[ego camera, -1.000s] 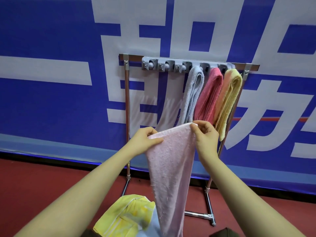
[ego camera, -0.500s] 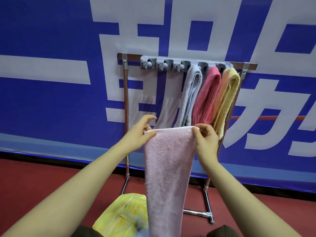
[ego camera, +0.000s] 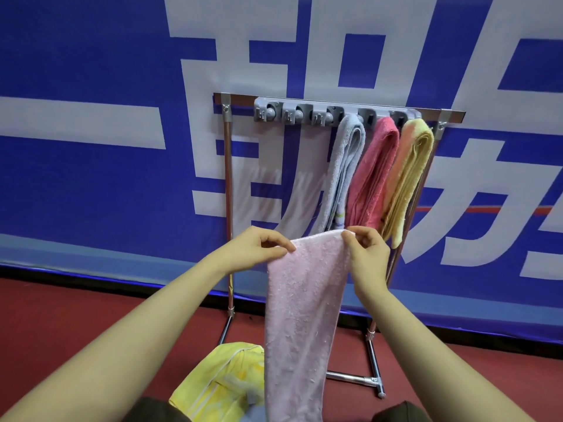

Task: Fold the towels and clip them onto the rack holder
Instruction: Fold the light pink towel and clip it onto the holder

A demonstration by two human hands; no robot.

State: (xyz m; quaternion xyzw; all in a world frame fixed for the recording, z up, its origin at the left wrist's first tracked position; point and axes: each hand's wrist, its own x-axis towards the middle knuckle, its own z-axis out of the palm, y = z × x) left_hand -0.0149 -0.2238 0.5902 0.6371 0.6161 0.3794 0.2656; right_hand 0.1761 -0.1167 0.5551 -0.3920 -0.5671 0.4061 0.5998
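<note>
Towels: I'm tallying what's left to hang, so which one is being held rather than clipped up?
The pale pink towel, pinched at its top corners by the left hand and right hand. The grey, red and yellow towels hang from the rack holder.

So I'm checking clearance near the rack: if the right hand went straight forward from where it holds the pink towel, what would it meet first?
Probably the red towel hanging just beyond the right hand, possibly the grey towel beside it; depth is unclear from this view.
</note>
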